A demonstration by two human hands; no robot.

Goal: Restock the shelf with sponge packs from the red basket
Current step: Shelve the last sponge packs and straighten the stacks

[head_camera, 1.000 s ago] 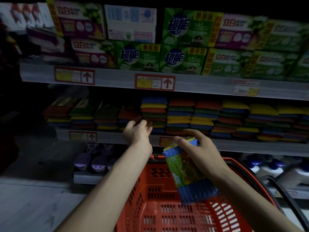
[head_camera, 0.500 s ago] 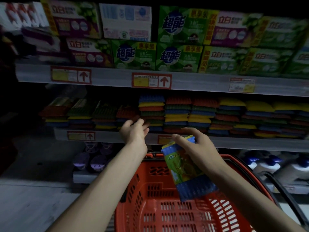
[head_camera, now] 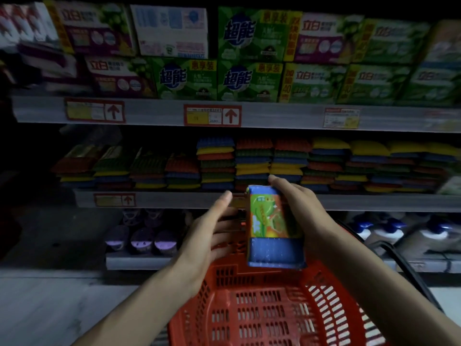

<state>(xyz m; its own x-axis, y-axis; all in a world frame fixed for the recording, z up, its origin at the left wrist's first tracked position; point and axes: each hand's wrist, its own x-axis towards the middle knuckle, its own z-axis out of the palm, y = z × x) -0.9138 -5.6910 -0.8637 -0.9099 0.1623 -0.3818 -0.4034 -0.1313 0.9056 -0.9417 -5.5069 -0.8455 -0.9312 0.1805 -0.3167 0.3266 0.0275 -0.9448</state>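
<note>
- The pack [head_camera: 273,226] is upright above the basket [head_camera: 249,308], before the shelf [head_camera: 374,202] edge.
- The right hand [head_camera: 296,203] grips its right side (fingers over the top).
- The left hand [head_camera: 212,233] is flat-fingered beside it, holding nothing.
- Behind, sponge stacks [head_camera: 252,161] fill the shelf.

A hand drawn back, the sponge pack [head_camera: 273,228] turned upright
The left hand [head_camera: 212,236] has left the stacked sponges [head_camera: 183,168] and dropped beside the pack, palm toward it; the right hand [head_camera: 299,208] has raised that pack from tilted to upright
</note>
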